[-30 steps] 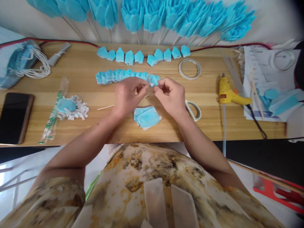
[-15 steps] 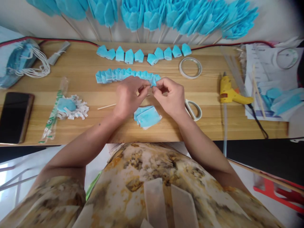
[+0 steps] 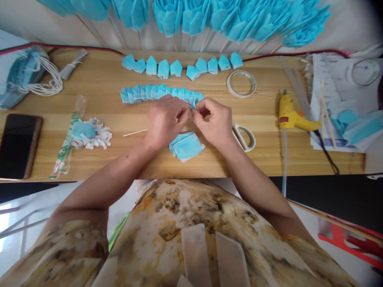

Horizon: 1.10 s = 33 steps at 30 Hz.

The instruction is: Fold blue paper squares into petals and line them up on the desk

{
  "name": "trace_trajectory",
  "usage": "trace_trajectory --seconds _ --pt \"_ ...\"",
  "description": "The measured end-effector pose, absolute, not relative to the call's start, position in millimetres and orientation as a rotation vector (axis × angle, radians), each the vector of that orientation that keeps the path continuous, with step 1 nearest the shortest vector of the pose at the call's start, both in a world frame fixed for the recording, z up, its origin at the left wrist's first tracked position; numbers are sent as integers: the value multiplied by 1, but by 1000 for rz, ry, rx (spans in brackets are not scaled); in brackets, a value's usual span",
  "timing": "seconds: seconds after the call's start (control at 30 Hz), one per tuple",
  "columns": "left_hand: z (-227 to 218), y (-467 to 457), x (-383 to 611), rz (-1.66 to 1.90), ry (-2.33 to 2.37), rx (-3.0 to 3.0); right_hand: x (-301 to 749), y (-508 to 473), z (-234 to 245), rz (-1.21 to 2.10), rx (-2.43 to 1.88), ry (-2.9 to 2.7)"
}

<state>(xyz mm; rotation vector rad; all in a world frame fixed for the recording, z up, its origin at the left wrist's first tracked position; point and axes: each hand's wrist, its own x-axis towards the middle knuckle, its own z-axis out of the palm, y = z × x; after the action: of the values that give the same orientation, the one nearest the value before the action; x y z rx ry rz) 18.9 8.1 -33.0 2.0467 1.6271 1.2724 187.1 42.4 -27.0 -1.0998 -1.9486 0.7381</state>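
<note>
Between the fingertips of both hands is a small folded piece of blue fabric (image 3: 193,104), mostly hidden by the fingers. My left hand (image 3: 167,121) pinches its left side, thumb against the fingers. My right hand (image 3: 213,119) pinches it from the right. Just behind the hands runs a row of overlapping folded blue pieces (image 3: 146,93). Below the hands lies a small stack of flat blue fabric pieces (image 3: 188,146). White-handled scissors (image 3: 249,139) lie partly under my right wrist. A thin wooden stick (image 3: 135,132) pokes out left of my left hand.
Spaced folded blue pieces (image 3: 163,69) line the back. Blue fabric flowers (image 3: 167,18) on sticks lean on the wall. Right are a tape roll (image 3: 229,85), a yellow glue gun (image 3: 289,113) and papers (image 3: 321,137). Left are a phone (image 3: 18,147) and paper scraps (image 3: 103,135).
My left fingers have curled slightly closer together around the blue piece. Both hands otherwise stay in place, and the view has shifted a little.
</note>
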Motion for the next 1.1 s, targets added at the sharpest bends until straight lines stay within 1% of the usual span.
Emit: trace_trajectory --seconds 0.4,0.63,0.9,1.0,1.1 --pt "-27 9 18 1185 1638 1976 186 42 -24 816 -1083 -1926" --pt "-25 10 20 1290 1622 1901 186 43 -22 892 -1096 -1879" --pt "-27 21 12 1476 1538 1470 191 53 -22 1175 -1083 -1630" --pt "-16 25 0 1533 1508 1333 192 56 -20 1309 -1081 -1488" --pt "13 17 -23 1624 1495 1367 192 56 -17 1413 -1044 -1393"
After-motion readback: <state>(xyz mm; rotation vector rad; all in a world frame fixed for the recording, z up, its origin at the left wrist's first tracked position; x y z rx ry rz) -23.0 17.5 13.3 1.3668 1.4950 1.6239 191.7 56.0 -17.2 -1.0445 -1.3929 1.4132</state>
